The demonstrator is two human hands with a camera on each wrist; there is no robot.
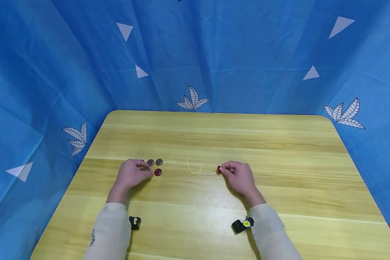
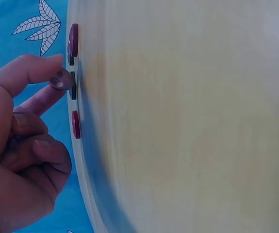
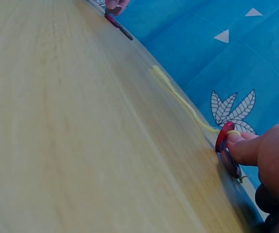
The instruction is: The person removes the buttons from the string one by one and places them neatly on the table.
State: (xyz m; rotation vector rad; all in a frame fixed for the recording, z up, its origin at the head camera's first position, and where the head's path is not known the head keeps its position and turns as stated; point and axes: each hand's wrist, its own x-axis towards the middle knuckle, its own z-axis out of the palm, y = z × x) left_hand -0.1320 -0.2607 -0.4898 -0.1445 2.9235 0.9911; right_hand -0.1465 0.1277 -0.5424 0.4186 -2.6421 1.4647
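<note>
My left hand (image 1: 134, 174) pinches a dark brown button (image 2: 60, 79) between finger and thumb, just over the loose buttons at the table's left side. Beside the fingertips lie a dark red button (image 1: 157, 172) and two brown buttons (image 1: 159, 162), with another red button (image 2: 76, 124) partly hidden by the hand in the head view. To the right, my right hand (image 1: 239, 176) pinches a yellow string (image 1: 195, 172) right at a red button (image 3: 223, 136) threaded on it. A dark button (image 3: 231, 163) hangs below that one, close to the string's knotted end.
The wooden table (image 1: 195, 216) has rounded far corners. Blue cloth (image 1: 195, 43) with white triangles and leaf prints hangs behind it and on both sides. The string's loose end trails left across the tabletop between the hands. Each wrist carries a black strap camera (image 1: 242, 225).
</note>
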